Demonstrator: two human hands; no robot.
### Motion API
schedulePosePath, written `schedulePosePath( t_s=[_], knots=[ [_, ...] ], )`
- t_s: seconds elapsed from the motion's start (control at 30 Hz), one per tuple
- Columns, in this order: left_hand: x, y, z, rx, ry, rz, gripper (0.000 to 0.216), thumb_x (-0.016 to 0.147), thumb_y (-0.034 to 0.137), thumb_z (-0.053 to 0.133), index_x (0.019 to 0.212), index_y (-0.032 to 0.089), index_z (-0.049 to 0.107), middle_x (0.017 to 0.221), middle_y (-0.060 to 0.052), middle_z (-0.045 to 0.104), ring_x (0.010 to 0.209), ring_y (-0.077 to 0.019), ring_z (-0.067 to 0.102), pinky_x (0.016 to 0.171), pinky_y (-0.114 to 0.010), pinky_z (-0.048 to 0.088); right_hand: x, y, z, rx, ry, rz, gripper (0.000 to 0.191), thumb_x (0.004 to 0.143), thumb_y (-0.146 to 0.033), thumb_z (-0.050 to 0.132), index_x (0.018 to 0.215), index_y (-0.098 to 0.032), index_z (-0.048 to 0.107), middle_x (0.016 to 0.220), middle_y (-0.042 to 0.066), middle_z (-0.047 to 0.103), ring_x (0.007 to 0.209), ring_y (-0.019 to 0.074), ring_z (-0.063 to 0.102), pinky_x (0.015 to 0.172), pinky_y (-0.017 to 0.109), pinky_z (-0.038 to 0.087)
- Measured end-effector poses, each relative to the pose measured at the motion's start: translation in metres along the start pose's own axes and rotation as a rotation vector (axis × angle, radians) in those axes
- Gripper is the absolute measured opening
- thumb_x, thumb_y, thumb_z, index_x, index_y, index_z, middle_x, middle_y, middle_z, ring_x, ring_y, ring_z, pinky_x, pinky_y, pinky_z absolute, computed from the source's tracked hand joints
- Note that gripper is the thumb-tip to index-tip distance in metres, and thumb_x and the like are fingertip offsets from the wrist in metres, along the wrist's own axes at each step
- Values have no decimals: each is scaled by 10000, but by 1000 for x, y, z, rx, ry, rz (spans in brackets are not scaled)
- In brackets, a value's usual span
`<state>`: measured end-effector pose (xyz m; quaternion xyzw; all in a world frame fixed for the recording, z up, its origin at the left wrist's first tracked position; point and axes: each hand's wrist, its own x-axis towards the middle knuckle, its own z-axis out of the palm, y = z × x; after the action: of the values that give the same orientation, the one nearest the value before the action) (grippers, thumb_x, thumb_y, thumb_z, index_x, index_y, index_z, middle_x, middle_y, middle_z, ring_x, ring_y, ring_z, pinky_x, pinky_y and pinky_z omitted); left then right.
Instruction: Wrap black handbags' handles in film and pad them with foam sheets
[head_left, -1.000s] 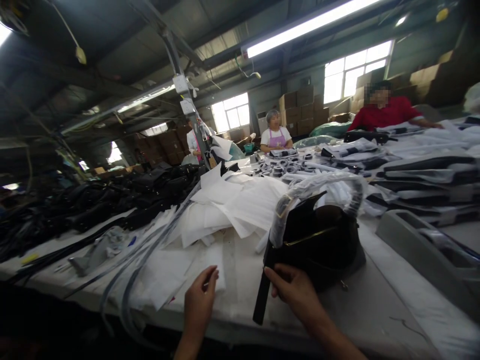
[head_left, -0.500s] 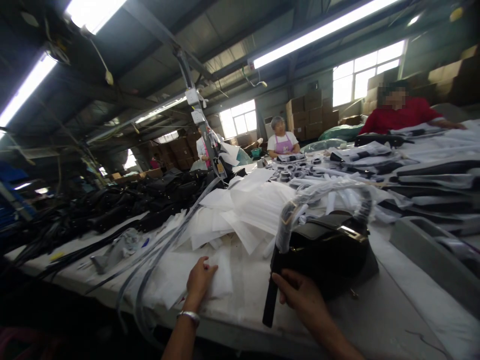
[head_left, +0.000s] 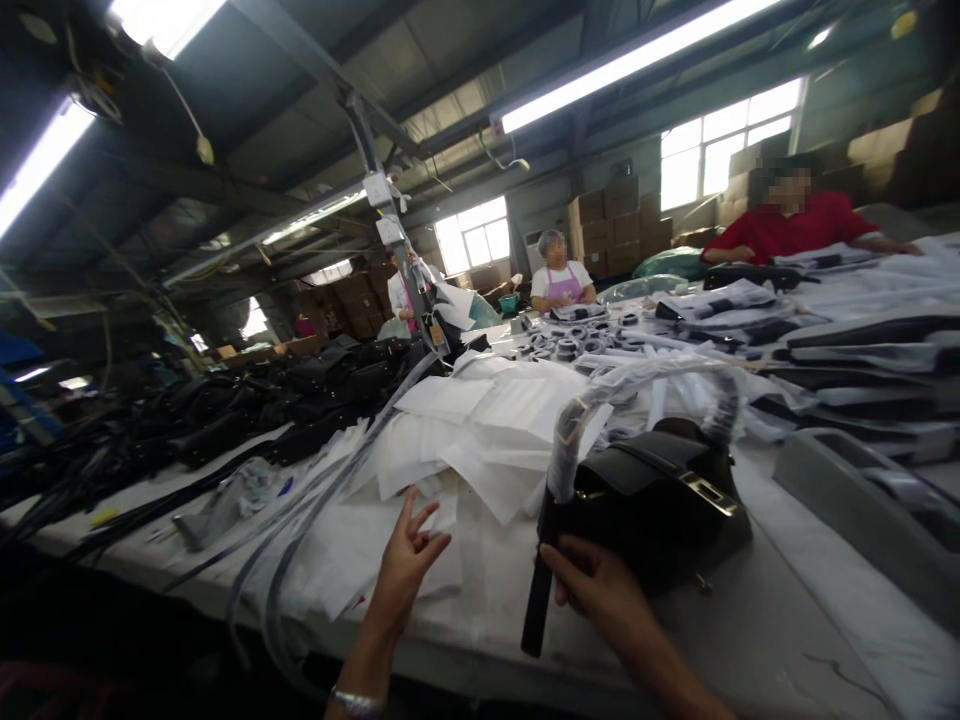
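Pinching flat black strap point(head_left: 535, 615) betw. thumb + fingers, R hand point(head_left: 600, 583); L hand point(head_left: 407, 555) empty, fingers spread, nr. loose white paper sheets point(head_left: 517, 400). Black leather-look handbag point(head_left: 637, 525) just past R hand: prob. light, semi-soft; lift by arched, clear-plastic-wrapped handle point(head_left: 568, 445), poss. slippery.

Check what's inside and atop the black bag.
Atop the black bag: a flap with a gold clasp, plus a wrapped handle arching above. Inside: can't be seen; the flap covers it.

White table point(head_left: 495, 590) with handbag point(head_left: 637, 525); sheets point(head_left: 495, 410)
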<state>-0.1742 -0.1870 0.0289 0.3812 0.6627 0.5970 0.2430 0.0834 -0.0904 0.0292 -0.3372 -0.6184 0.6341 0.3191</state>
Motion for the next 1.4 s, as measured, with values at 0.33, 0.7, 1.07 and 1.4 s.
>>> schedulePosePath(
  t_s=[0.33,0.7,1.07,1.4],
  knots=[
    [-50,13,49,-101,-320,-28,1078,760,287,760,1557,319,35,1537,-218,368,988,-222,697,983,-436,479,-3,-7,0,211,-89,84,561,696,-660,723,967,-170,753,598,-9,556,553,126,495,477,218,272],
    [-66,42,71,-125,-471,-31,913,814,264,714,1552,248,178,1247,-90,681,1069,-221,662,934,-333,494,-7,-10,4,198,-53,47,488,716,-644,719,759,-159,679,560,-18,552,492,95,415,465,223,224],
    [-61,58,76,-178,-440,-136,761,862,468,643,1502,178,351,913,-28,748,932,-212,686,950,-364,479,-1,7,6,171,30,27,452,740,-606,727,691,-173,608,530,-55,446,508,92,355,491,233,214],
    [-60,56,90,-151,-425,-98,772,869,505,621,1494,136,359,850,-13,732,837,-183,672,792,-284,481,-3,4,10,199,34,30,471,720,-623,733,758,-155,689,581,-17,527,535,107,429,502,232,265]
  ],
)
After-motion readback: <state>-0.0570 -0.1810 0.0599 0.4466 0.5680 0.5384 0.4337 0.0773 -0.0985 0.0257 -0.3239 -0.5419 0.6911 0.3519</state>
